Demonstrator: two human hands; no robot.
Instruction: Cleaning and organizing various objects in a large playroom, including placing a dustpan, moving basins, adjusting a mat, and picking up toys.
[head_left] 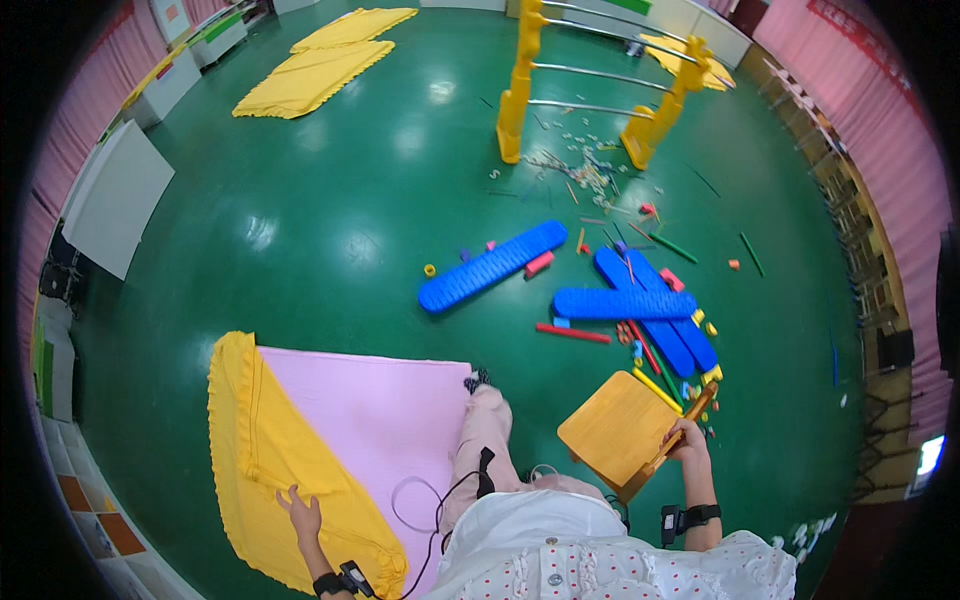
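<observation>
My right hand is closed round the backrest of a small wooden chair, whose flat seat faces up on my right. Over the ruffled yellow cloth at the left is my left hand, empty, its fingers apart. I cannot tell whether it touches the cloth. That cloth lies folded back across part of a pink mat on the floor. My leg rests along the mat's right edge.
Blue balance planks lie ahead, some crossed, among coloured sticks and blocks. Farther off stands a yellow climbing frame with metal bars, small pieces scattered below. Yellow cloths lie at the far left. White cabinets line the left.
</observation>
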